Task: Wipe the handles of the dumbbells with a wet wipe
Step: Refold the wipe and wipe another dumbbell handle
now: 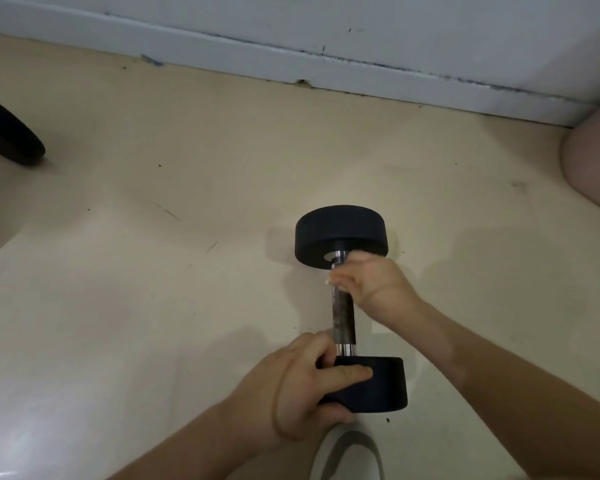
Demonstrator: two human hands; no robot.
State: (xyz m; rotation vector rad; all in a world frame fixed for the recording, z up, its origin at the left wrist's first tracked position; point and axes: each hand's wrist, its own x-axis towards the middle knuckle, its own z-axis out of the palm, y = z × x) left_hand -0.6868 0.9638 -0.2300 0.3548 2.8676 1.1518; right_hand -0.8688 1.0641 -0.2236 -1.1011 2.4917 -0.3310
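The dumbbell (pixel 343 318) lies on the floor (pixel 153 271). The left hand (pixel 302 379) grips its near weight (pixel 381 382); the right hand (pixel 368 278) curls round the handle (pixel 342 306) beyond.

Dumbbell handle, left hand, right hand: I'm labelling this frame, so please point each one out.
handle (pixel 343 315): head view, bare dark middle of the bar.
left hand (pixel 297 388): head view, middle of the hand, gripping the near weight (pixel 385 382).
right hand (pixel 373 280): head view, middle of the hand, curled round the handle.
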